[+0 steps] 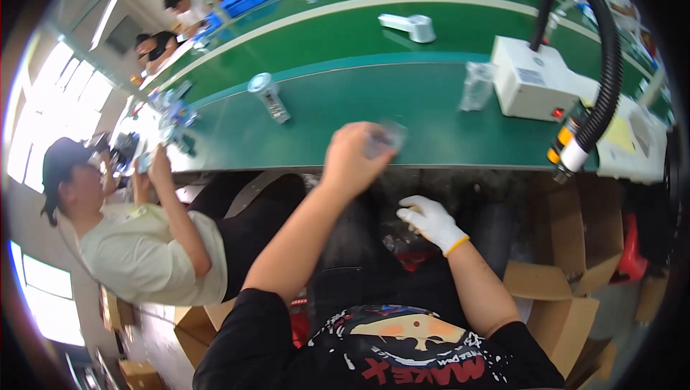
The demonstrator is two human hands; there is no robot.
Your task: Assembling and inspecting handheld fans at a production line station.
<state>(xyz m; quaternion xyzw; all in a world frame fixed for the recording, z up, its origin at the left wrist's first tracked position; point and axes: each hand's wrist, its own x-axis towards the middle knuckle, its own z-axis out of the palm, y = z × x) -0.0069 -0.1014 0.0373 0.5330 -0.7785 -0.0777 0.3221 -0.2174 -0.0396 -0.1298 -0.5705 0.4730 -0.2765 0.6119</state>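
My bare left hand [353,160] is over the near edge of the green bench, fingers closed around a small clear, see-through piece [388,138], blurred by motion; its kind cannot be made out. Lower and to the right, my right hand [430,223], in a white glove with a yellow cuff, hovers above my lap, fingers loosely bent and apart, with nothing visible in it. On the bench to the left a white-topped cylindrical part [268,97] lies tilted. A clear plastic bag [476,87] rests to the right.
A white machine box [535,77] with a black flexible hose [611,52] stands at right, near a yellow-and-black tool [564,140]. Beyond, a white handled part [410,27] lies on the green belt. A co-worker [136,225] sits at left. Open cardboard boxes [553,282] stand at lower right.
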